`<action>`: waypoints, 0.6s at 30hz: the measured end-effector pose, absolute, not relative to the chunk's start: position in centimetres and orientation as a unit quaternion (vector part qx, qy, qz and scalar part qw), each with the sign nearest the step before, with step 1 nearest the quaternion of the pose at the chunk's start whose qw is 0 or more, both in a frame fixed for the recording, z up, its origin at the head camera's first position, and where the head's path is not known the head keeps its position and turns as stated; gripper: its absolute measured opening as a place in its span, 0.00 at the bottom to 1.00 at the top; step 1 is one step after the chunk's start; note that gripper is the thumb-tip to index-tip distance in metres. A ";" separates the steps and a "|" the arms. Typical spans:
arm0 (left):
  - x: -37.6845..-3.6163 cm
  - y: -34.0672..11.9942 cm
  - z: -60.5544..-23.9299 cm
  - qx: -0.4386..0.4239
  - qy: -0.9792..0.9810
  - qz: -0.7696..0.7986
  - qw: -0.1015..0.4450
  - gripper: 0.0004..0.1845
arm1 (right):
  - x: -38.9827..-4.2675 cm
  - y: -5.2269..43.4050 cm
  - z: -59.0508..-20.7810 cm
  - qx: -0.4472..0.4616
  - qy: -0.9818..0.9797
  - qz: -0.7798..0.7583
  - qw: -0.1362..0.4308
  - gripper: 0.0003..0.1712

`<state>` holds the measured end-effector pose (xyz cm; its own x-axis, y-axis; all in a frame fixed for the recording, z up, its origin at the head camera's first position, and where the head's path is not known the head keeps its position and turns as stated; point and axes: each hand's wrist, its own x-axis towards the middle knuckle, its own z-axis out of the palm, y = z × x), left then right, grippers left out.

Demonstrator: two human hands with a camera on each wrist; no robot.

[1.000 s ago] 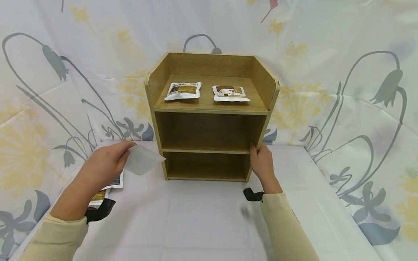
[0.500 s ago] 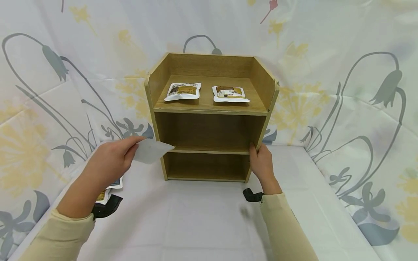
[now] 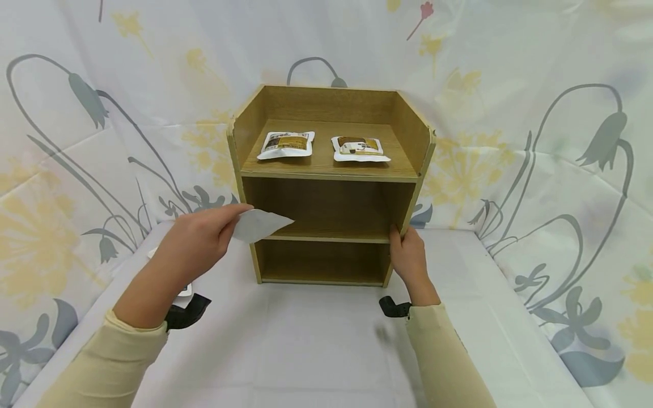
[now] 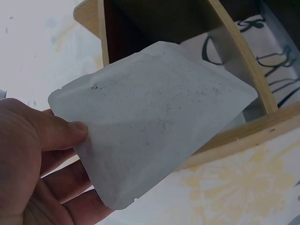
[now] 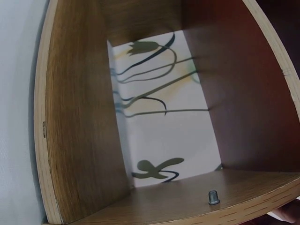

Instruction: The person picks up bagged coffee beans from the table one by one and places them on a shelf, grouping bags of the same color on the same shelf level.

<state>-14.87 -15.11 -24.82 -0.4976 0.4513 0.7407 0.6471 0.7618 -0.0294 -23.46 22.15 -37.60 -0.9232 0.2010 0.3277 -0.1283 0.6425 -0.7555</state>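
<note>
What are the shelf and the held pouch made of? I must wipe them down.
Shelf: seemingly wood-grain laminated board, matte, with pale raw-looking edges. Pouch, held by the left hand: likely plastic or foil film, matte white, slightly creased, flat sealed edges.

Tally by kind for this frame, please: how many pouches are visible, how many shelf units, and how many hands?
Pouches: 4, with two on the top shelf, one held by the left hand, one mostly hidden on the table
Shelf units: 1
Hands: 2, left, right
Total: 7
</note>
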 end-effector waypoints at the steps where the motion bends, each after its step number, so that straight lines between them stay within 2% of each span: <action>1: -15.0 -15.0 -24.8 -0.326 -0.853 -0.125 0.388 0.15 | -23.5 22.1 -37.6 -0.020 -0.885 0.422 0.195 0.32; 13: -16.2 -13.3 -25.0 -0.361 -0.819 -0.071 0.440 0.15 | -23.6 22.2 -37.7 -0.017 -0.885 0.417 0.206 0.30; 18: -16.4 -12.8 -25.0 -0.356 -0.831 -0.056 0.424 0.18 | -23.6 22.3 -37.9 -0.005 -0.884 0.417 0.211 0.31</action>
